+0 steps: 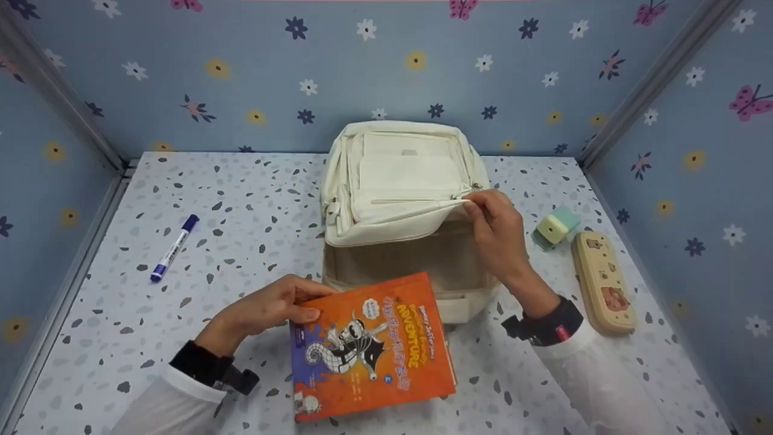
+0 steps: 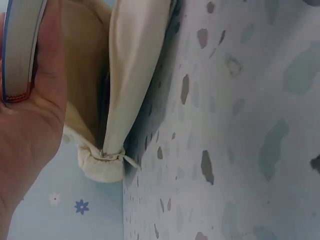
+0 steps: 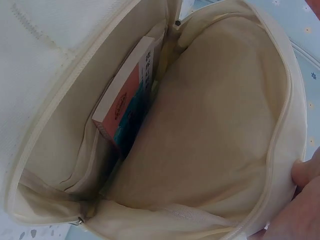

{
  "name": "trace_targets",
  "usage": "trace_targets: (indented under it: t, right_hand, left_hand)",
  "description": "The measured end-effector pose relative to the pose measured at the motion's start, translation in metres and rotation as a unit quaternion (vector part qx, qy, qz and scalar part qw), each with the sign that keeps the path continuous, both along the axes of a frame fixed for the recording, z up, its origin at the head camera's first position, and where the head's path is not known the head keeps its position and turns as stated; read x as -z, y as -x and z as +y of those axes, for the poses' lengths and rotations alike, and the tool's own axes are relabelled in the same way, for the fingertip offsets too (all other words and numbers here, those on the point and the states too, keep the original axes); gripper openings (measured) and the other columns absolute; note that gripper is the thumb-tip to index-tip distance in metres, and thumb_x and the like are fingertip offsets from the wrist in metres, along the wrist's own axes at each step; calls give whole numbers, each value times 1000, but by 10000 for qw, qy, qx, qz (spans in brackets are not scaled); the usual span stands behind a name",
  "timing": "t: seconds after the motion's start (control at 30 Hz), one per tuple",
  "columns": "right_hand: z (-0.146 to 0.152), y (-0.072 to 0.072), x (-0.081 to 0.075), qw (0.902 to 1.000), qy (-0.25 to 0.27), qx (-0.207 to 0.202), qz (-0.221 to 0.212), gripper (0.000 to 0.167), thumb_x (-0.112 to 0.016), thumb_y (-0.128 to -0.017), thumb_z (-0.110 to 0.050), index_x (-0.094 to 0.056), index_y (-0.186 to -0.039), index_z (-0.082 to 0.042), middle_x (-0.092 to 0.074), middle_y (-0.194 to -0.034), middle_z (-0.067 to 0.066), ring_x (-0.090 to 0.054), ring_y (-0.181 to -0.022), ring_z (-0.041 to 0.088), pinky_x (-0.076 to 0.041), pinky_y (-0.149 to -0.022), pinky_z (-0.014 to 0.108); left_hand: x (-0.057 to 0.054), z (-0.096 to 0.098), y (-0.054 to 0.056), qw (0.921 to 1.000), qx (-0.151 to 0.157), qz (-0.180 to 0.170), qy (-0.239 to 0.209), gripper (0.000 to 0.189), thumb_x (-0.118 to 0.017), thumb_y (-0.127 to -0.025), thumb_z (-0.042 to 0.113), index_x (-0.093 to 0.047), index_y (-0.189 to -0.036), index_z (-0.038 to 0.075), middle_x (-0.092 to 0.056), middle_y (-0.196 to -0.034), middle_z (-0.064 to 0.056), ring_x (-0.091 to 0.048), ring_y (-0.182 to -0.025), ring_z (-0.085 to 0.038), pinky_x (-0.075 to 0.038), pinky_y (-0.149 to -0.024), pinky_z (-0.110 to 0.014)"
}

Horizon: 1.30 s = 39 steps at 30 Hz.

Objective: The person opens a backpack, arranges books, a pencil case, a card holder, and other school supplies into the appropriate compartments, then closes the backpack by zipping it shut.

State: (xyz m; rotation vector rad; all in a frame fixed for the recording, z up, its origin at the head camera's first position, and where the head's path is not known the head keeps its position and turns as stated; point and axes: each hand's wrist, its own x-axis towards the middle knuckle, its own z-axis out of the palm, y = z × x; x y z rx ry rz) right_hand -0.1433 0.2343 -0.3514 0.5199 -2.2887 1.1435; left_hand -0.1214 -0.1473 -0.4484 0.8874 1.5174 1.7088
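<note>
Left hand (image 1: 275, 307) grips orange book (image 1: 377, 344) at 6 o'clock from gaping white backpack (image 1: 407, 169); right hand (image 1: 498, 232) pinches raised panel edge (image 1: 401, 235), 3 o'clock side; 1 more book (image 3: 122, 100) inside; purple marker (image 1: 175, 248) on table (image 1: 250, 187), 9 o'clock from backpack.

Left hand (image 1: 272, 307) low and gripping, thumb (image 1: 307, 314) on top, right hand (image 1: 502, 234) farther forward, thumb and fingers (image 1: 486, 197) pinched together, both forearms (image 1: 166, 402) angled inward

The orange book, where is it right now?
In the head view, the orange book is at the lower middle, held by the left hand, at the near side of the open white backpack.
</note>
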Motion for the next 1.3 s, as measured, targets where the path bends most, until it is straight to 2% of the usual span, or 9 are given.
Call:
trace_targets:
  t: [0.23,0.43,0.57,0.67,0.87,0.97,1.07,1.23,1.3]
  right_hand:
    - [0,1,-1,9999,49,-75,-117,11,-63,-103,-2,-70,-108,4,-66,-106,12,-59,-93,18,-50,-83,17]
    - [0,0,0,9996,73,-104,-269,11,-64,-102,-1,-72,-108,3,-68,-105,11,-58,-95,18,-51,-84,17]
    - [-1,0,0,9995,30,-179,-244,10,-64,-102,-1,-72,-107,3,-69,-104,10,-59,-95,20,-51,-85,17]
    - [-1,0,1,9996,22,-224,-197,10,-65,-101,-1,-72,-107,3,-69,-104,10,-60,-97,20,-51,-86,18]
    - [1,-2,4,9995,-23,-309,-102,9,-65,-101,-2,-72,-105,3,-69,-103,10,-61,-96,20,-51,-85,17]
    - [3,-2,5,9994,-35,-340,-101,9,-65,-101,-2,-72,-104,2,-69,-103,10,-62,-98,21,-52,-87,17]
    - [4,-2,6,9994,-56,-312,-146,9,-65,-102,-3,-72,-104,2,-69,-103,9,-62,-99,21,-52,-88,17]
    - [5,-4,5,9995,-34,-246,-193,9,-65,-102,-2,-72,-104,3,-69,-103,9,-62,-99,20,-52,-88,18]
    - [4,-4,5,9995,-8,-236,-218,9,-65,-101,-2,-72,-104,3,-69,-103,9,-62,-99,20,-52,-88,18]
  left_hand:
    - [5,28,2,9925,-856,-424,765,44,-59,-101,4,-55,-141,-14,-73,-117,-15,-72,-97,-17,-58,-85,-28]
    - [4,48,4,9739,-1777,-1094,893,44,-56,-105,8,-50,-141,-15,-73,-104,-11,-72,-84,-17,-59,-71,-28]
    - [4,63,6,9529,-2397,-1753,612,48,-54,-106,7,-42,-147,-15,-72,-103,-12,-73,-83,-19,-61,-69,-31]
    - [5,75,10,9318,-2840,-2236,327,51,-52,-106,5,-37,-152,-11,-68,-108,-17,-73,-85,-23,-62,-70,-37]
    - [6,96,19,8947,-3526,-2737,-170,49,-48,-104,-2,-38,-151,-4,-57,-129,-27,-71,-101,-34,-63,-83,-44]
    - [7,105,27,8809,-3750,-2841,-523,47,-46,-100,-9,-43,-147,-4,-57,-134,-26,-69,-111,-35,-60,-92,-48]
    - [6,114,34,8669,-4009,-2828,-887,53,-47,-94,-17,-49,-145,-3,-63,-130,-20,-69,-112,-34,-58,-95,-51]
    - [6,132,45,8405,-4394,-2754,-1567,62,-46,-78,-28,-61,-127,7,-71,-105,-5,-71,-89,-21,-61,-81,-39]
    - [8,138,50,8352,-4495,-2686,-1681,59,-45,-75,-28,-62,-117,11,-68,-95,-1,-65,-78,-15,-56,-72,-31]
